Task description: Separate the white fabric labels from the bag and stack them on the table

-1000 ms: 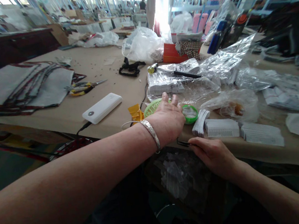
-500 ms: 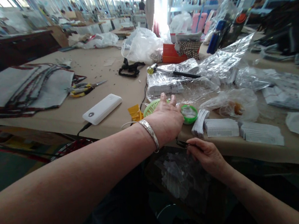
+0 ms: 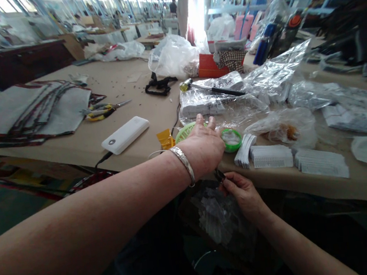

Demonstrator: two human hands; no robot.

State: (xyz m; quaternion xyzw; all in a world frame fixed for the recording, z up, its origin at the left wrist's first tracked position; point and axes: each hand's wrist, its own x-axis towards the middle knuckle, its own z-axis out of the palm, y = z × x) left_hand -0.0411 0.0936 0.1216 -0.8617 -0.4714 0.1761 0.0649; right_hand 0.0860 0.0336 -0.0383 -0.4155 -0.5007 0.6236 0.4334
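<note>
- Right hand [image 3: 243, 190] shifted left; small dark tool [image 3: 220, 174] now just below left hand [image 3: 207, 147], so hands probably work closer.
- Right fingers pinched round tool.
- Left over green basket [image 3: 183, 133]; palm hidden, can't tell grip.

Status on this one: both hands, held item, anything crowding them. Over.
Left hand over light-green basket, partly hiding it. Right hand pinching small dark item, too small to identify. Green-rimmed dish close beside left hand.

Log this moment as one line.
left hand: at light-green basket, beside green-rimmed dish | right hand: pinching small dark item
</note>
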